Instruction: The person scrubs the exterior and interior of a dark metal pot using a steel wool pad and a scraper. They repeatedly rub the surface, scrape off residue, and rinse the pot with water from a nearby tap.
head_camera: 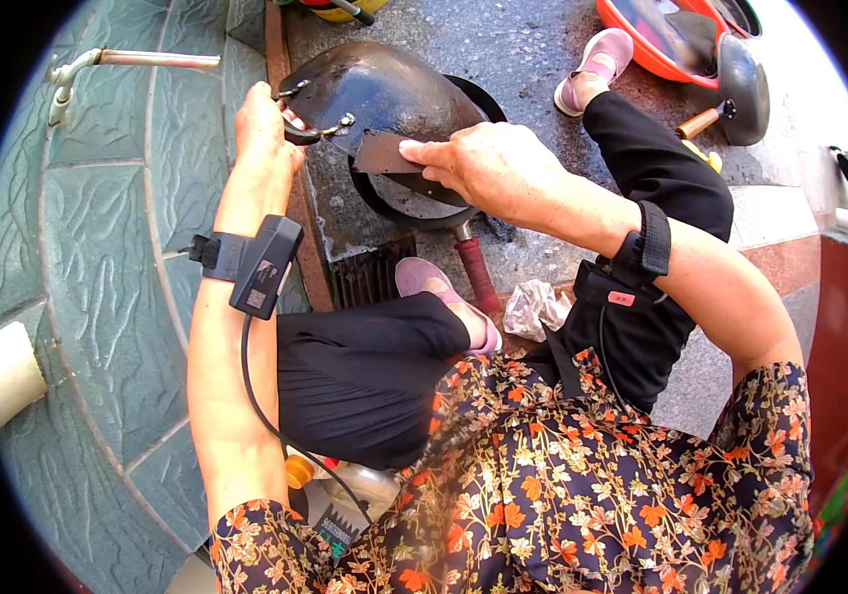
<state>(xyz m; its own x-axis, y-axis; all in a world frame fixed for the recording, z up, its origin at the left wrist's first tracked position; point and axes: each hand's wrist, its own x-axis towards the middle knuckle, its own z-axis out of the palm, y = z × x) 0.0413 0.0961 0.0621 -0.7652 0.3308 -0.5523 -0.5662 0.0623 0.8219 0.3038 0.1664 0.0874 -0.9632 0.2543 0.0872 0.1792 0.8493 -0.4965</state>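
Note:
My left hand [266, 134] grips the loop handle [305, 135] of a dark metal wok [401, 85], which is tilted with its rounded underside showing. A flat, brown, rusty-looking scraper plate [386, 152] is held in my right hand [494, 167], its face against or just over the wok's surface near the handle. Whether its edge touches the wok, I cannot tell. Beneath the wok lies a second dark pan [379, 208], whose handle wrapped in dark red [477, 275] points towards me.
Top right holds a red basin [661, 63] with cookware and a wooden-handled pan [747, 93]. A drain grate [372, 275] and crumpled plastic [535, 308] lie near my feet. A tap pipe [149, 58] juts from the tiled wall [97, 245] at left.

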